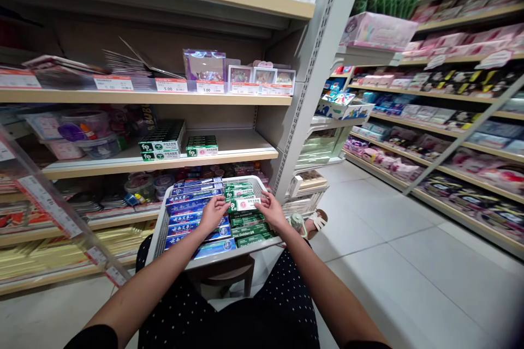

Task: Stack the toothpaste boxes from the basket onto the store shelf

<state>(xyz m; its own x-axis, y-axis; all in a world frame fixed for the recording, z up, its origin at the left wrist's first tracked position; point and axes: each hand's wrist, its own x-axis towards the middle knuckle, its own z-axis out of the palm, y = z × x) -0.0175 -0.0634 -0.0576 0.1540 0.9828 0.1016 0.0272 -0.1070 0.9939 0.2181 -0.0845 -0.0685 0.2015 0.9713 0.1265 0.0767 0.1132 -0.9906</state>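
One shelf point(235, 139) with two groups of green-and-white boxes point(162, 144), the larger on the left, stands beyond one white basket point(159, 232) holding one column of blue boxes point(192, 215) and, to its right, one column of green boxes point(249, 229), both too overlapped to count exactly. Two hands are over the green column, the left hand point(215, 211) and right hand point(271, 208) each pinching one end of a single slim box point(248, 204), held crosswise, green at its left, white farther right, with one round pink mark
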